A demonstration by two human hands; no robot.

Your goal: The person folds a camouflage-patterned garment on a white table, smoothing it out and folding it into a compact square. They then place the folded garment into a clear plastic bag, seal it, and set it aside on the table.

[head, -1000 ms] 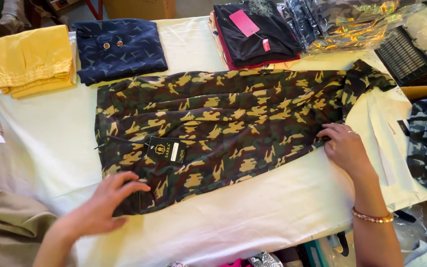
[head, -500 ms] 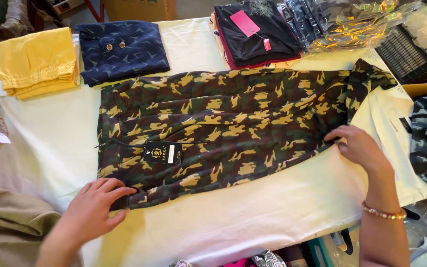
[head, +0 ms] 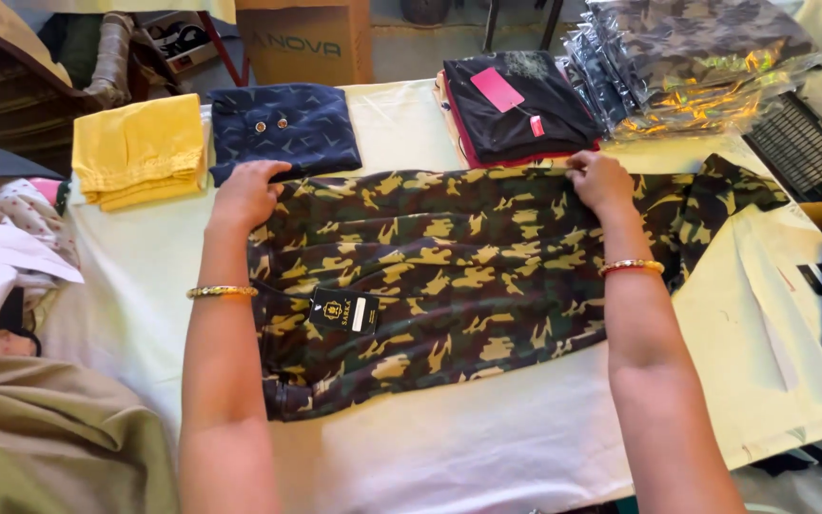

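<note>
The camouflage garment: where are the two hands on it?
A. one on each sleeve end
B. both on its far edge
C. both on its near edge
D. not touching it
B: the left hand and right hand both rest on the far edge of the camouflage garment.

trousers (head: 468,276) spread at frame centre on counter (head: 525,447); two folded garments (head: 140,148) upper left; folded stack (head: 516,109) top centre; wrapped packs (head: 696,67) upper right.
</note>
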